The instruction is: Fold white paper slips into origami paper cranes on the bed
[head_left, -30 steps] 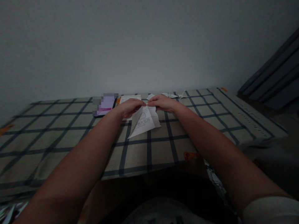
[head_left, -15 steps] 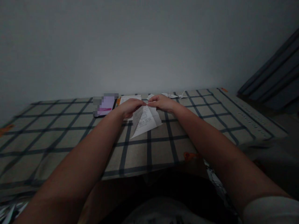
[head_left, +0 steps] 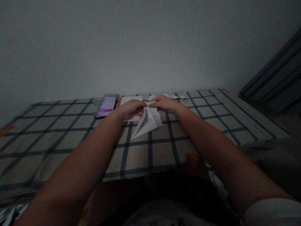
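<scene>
A folded sheet of printed paper [head_left: 150,121] is held up over the checked tablecloth, its pointed lower corner aimed toward me. My left hand [head_left: 132,109] pinches its upper edge from the left. From the other side my right hand [head_left: 162,103] grips the top of the same sheet, thumb and fingers closed close to the left fingertips. The left part of the sheet is folded in, so a narrow layered edge shows. Behind the left hand lies a stack of printed sheets [head_left: 131,99], partly covered by that hand.
A tablet-like device with a lilac screen [head_left: 107,106] lies left of the sheets. Folded paper pieces [head_left: 183,96] sit at the back, right of my hands. The checked cloth [head_left: 70,125] covers the table, which meets a plain wall. A dark curtain [head_left: 277,66] hangs at right.
The left flap of the held paper has swung inward, closing toward the right part, so the sheet looks narrower. Both hands stay in nearly the same place.
</scene>
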